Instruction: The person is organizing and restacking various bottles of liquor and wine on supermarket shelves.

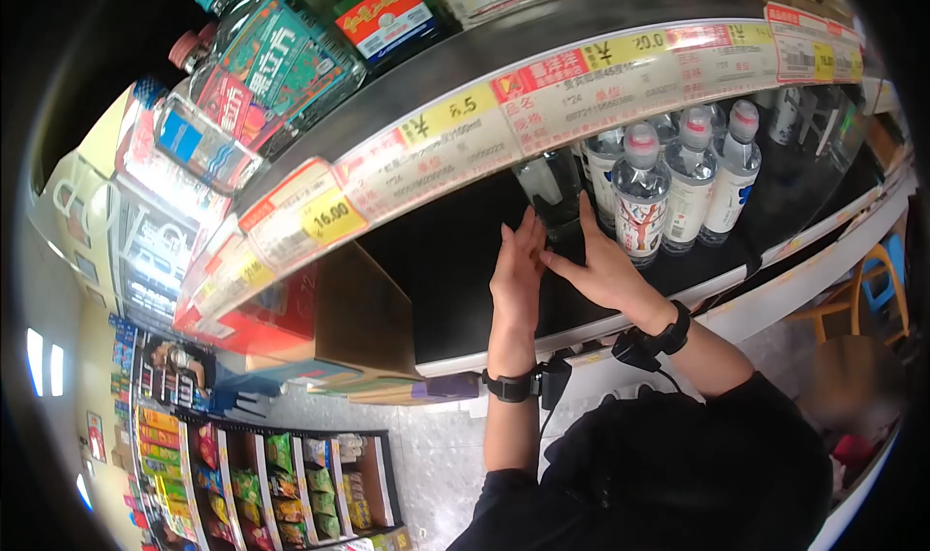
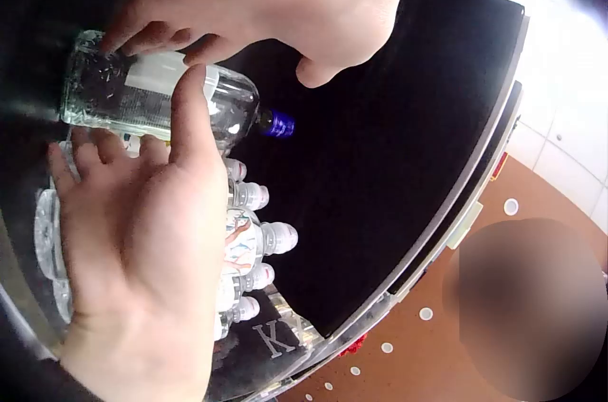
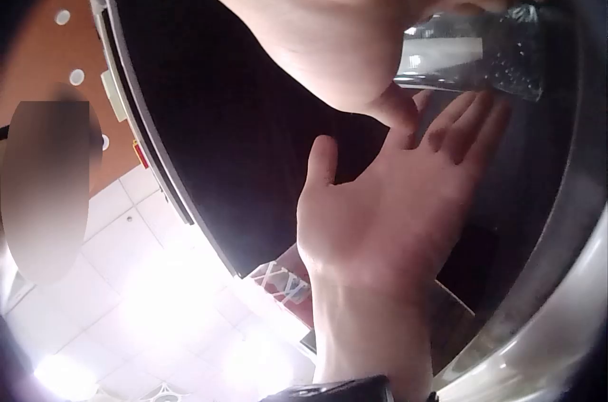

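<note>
A clear glass bottle (image 1: 554,195) with a pale label stands upright on the black shelf (image 1: 455,304); its blue cap shows in the left wrist view. My left hand (image 1: 517,278) is at the bottle's left side, fingers extended, fingertips right at the glass. On the other side is my right hand (image 1: 608,268), its fingers lying along the glass and its thumb (image 2: 194,103) stretched out across the bottle in the left wrist view. Neither hand is curled round it. Right beside the right hand stand several small clear bottles (image 1: 641,207) with pink-ringed caps and printed labels.
A price-label strip (image 1: 542,81) edges the upper shelf just above my hands, with larger bottles (image 1: 291,52) on it. To the left stands a red and brown box (image 1: 358,309). The lower shelf's front edge (image 1: 455,365) runs under my forearms. Snack racks (image 1: 281,483) stand further off.
</note>
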Motion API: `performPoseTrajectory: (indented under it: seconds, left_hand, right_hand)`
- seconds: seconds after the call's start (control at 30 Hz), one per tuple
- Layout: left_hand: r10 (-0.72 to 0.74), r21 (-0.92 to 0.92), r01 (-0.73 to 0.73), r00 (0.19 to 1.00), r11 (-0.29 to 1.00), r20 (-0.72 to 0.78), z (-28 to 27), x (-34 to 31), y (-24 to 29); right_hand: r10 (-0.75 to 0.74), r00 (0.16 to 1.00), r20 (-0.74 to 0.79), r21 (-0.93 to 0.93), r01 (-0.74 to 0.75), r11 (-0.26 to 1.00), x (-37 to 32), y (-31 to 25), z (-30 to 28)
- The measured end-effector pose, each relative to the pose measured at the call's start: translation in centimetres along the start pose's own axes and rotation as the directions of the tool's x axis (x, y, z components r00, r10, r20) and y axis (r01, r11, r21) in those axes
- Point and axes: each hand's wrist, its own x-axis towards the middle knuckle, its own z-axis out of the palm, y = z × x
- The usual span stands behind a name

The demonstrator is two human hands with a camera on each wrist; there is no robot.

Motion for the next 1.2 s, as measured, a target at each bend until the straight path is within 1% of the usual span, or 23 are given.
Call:
performPoseTrajectory:
  seconds: [0.03,0.07,0.13,0.23,0.3,0.37,0.4,0.43,0.5,0.53,0.57,0.67,0.7,0.8,0.83,0.9,0.93,0.97,1.0,1.03,1.1,1.13,1.2]
  left_hand:
    - [0.002,-0.023,-0.003,1.0,1.0,-0.004,0.0,0.0,-0.3]
    - [-0.009,-0.017,0.009,0.999,1.0,0.033,0.2,-0.4,-0.3]
    - [0.027,0.146,-0.009,0.992,0.989,-0.125,0.6,-1.6,-0.4]
    - [0.253,0.323,-0.182,0.948,0.929,-0.193,1.2,-3.5,-0.6]
    - [0.377,0.377,-0.283,0.903,0.882,-0.206,3.0,-5.0,-0.7]
    - [0.414,0.364,-0.324,0.886,0.874,-0.206,4.9,-5.9,-1.2]
    - [0.412,0.374,-0.323,0.892,0.869,-0.185,5.4,-6.1,-1.7]
    - [0.413,0.39,-0.325,0.895,0.861,-0.167,5.9,-6.4,-2.2]
    - [0.368,0.368,-0.303,0.922,0.879,-0.119,6.8,-7.2,-2.8]
    - [0.339,0.331,-0.297,0.938,0.896,-0.076,7.6,-7.3,-3.2]
    - [0.336,0.328,-0.299,0.94,0.896,-0.059,8.7,-7.6,-3.6]
    - [0.33,0.405,-0.323,0.943,0.855,0.055,12.2,-8.5,-5.0]
    - [0.305,0.408,-0.311,0.949,0.858,0.082,13.8,-8.9,-5.5]
    - [0.272,0.361,-0.346,0.932,0.866,0.24,17.2,-9.1,-8.6]
    - [0.211,0.312,-0.284,0.946,0.907,0.248,19.1,-9.3,-9.8]
    - [0.173,0.326,-0.273,0.937,0.905,0.303,23.7,-9.1,-12.1]
    - [0.122,0.296,-0.215,0.945,0.931,0.304,25.6,-8.9,-13.7]
    - [0.147,0.289,-0.23,0.949,0.929,0.28,28.1,-8.6,-15.1]
    - [0.093,0.301,-0.183,0.952,0.936,0.291,30.2,-8.4,-16.2]
    - [0.029,0.324,-0.13,0.954,0.937,0.298,32.1,-8.2,-17.1]
    - [0.035,0.334,-0.143,0.95,0.932,0.31,35.5,-7.4,-18.7]
    - [-0.002,0.351,-0.111,0.953,0.93,0.304,37.1,-7.1,-19.2]
    - [-0.064,0.298,-0.037,0.945,0.954,0.32,38.9,-6.7,-20.8]
  right_hand:
    - [-0.037,0.999,-0.03,-0.017,0.036,0.999,0.0,0.3,-0.1]
    - [0.018,1.0,-0.011,0.034,-0.018,0.999,-0.4,-0.7,-0.7]
    - [-0.016,0.999,-0.048,0.021,0.017,1.0,-1.5,-1.5,-0.9]
    - [-0.173,0.968,-0.181,-0.009,0.174,0.985,-4.1,-2.4,-1.2]
    - [-0.131,0.987,-0.096,0.097,0.14,0.985,-5.7,-2.6,-1.9]
    - [-0.085,0.996,-0.038,0.263,0.092,0.96,-7.2,-3.2,-3.3]
    - [-0.167,0.966,-0.197,0.272,0.217,0.938,-7.7,-2.2,-2.5]
    - [-0.144,0.967,-0.209,0.283,0.2,0.938,-8.6,-1.9,-2.9]
    - [-0.177,0.945,-0.274,0.223,0.241,0.945,-10.4,-1.5,-4.5]
    - [-0.129,0.951,-0.282,0.3,0.215,0.93,-11.3,-1.2,-5.2]
    - [-0.125,0.946,-0.298,0.294,0.216,0.931,-12.1,-0.7,-6.2]
    - [-0.025,0.974,-0.224,0.424,0.12,0.898,-14.9,0.8,-10.1]
    - [-0.033,0.971,-0.236,0.417,0.132,0.899,-15.7,1.5,-11.5]
    - [0.028,0.93,-0.366,0.457,0.153,0.876,-18.1,5.0,-15.8]
    - [0.077,0.928,-0.365,0.503,0.127,0.855,-19.0,5.9,-17.7]
    - [0.101,0.916,-0.387,0.527,0.13,0.84,-20.7,8.6,-21.3]
    - [0.082,0.927,-0.365,0.523,0.131,0.842,-21.8,9.5,-23.6]
    - [0.154,0.9,-0.409,0.535,0.099,0.839,-23.1,10.3,-25.9]
    - [0.229,0.864,-0.448,0.557,0.069,0.827,-24.1,11.4,-28.0]
    - [0.219,0.879,-0.424,0.57,0.071,0.818,-25.1,13.0,-29.9]
    - [0.338,0.748,-0.571,0.638,0.146,0.756,-27.1,16.0,-33.6]
    - [0.338,0.756,-0.56,0.646,0.144,0.749,-27.7,16.7,-35.5]
    - [0.344,0.656,-0.671,0.57,0.16,0.806,-28.8,17.4,-39.2]
